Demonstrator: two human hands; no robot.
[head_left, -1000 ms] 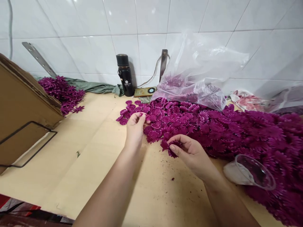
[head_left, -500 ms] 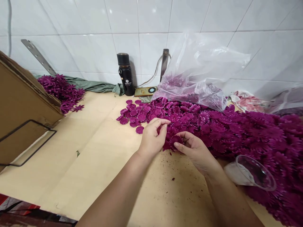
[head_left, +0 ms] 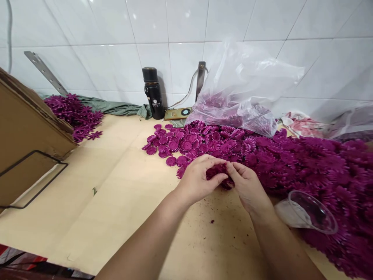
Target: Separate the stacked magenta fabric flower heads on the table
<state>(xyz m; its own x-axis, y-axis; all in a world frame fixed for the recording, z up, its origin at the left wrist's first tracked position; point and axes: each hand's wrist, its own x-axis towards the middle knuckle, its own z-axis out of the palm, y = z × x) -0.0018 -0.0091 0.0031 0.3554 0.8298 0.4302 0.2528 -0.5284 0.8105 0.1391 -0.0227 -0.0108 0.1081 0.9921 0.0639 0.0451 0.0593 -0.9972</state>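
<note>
A big heap of purple fabric flower heads point(head_left: 291, 163) covers the right half of the cardboard-covered table point(head_left: 116, 194). My left hand point(head_left: 198, 179) and my right hand point(head_left: 247, 184) meet at the heap's near edge. Both are closed in a pinch on the same purple flower piece point(head_left: 220, 170), which shows between the fingertips. Smaller flat flower discs point(head_left: 171, 144) lie spread just beyond my left hand.
A clear plastic cup point(head_left: 311, 212) lies on its side by my right forearm. At the tiled wall stand a black flask point(head_left: 152, 93), a phone point(head_left: 177, 113) and a clear bag of flowers point(head_left: 241, 97). A second purple pile point(head_left: 72, 114) and a cardboard box point(head_left: 26, 136) are at the left.
My left hand came away from the flat discs and moved right to join my right hand. Both now pinch one flower piece together at the heap's edge.
</note>
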